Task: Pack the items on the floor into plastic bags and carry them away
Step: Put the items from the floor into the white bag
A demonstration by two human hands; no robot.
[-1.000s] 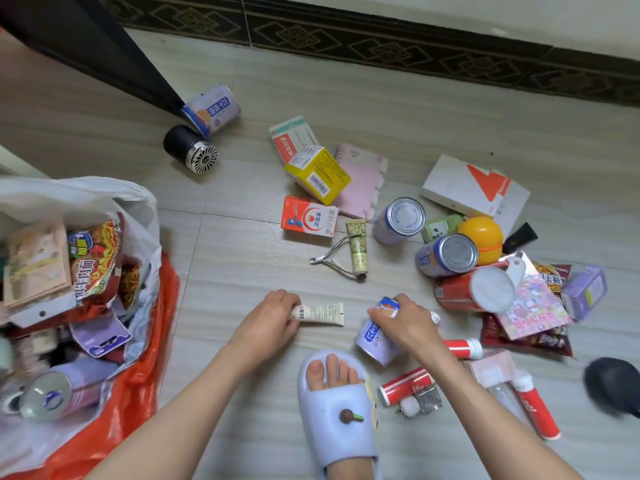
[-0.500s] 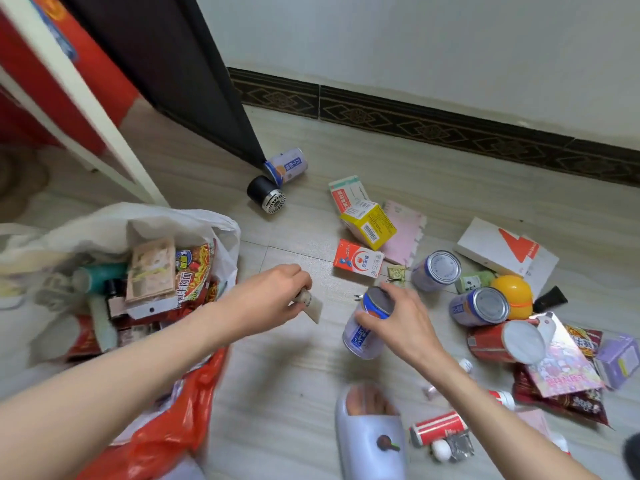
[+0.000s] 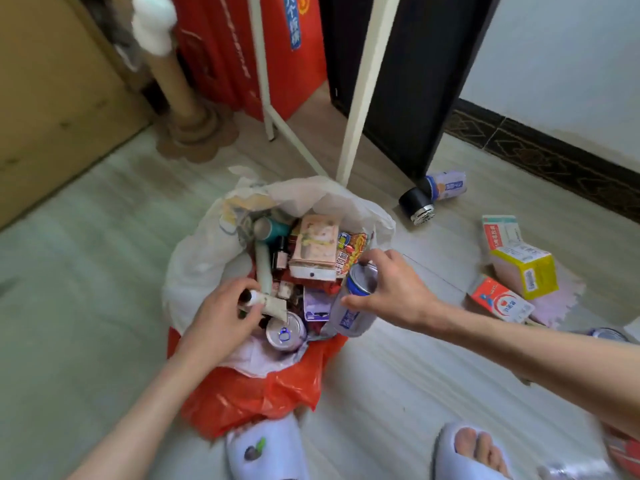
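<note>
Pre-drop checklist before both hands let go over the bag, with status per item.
1. Left hand grip on the cream tube: fingers curled round it. Ok.
2. Right hand grip on the blue-and-white can: held by its upper rim. Ok.
3. Tube over the white bag mouth: ok.
4. Can over the mouth: it hangs at the near right edge, partly past the rim. Cannot tell.
5. Room inside: contents piled close to the rim, with a silver can on top. Not ok.
6. Floor items left: boxes and another can lie to the right. Not ok.
</note>
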